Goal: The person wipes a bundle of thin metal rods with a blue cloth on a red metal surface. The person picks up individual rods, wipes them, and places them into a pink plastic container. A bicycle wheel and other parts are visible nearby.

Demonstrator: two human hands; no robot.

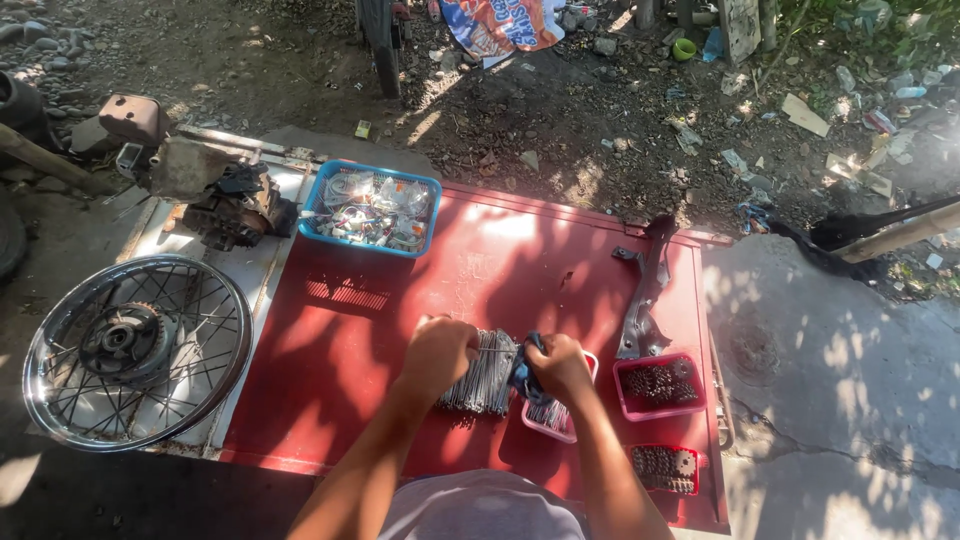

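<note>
Left hand [438, 352] is clenching one spoke bundle [484, 372]; right hand [558, 366] is gripping a blue cloth [524, 372] (two pink trays [658, 386] sitting right of the bundle).

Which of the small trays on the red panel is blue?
The blue tray at the panel's far left corner, filled with clear packets; the three near the right hand are pink or red.

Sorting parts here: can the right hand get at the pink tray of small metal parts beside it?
Probably yes: the pink tray sits open-topped just right of the right hand, nothing between, though that hand grips a dark cloth.
</note>
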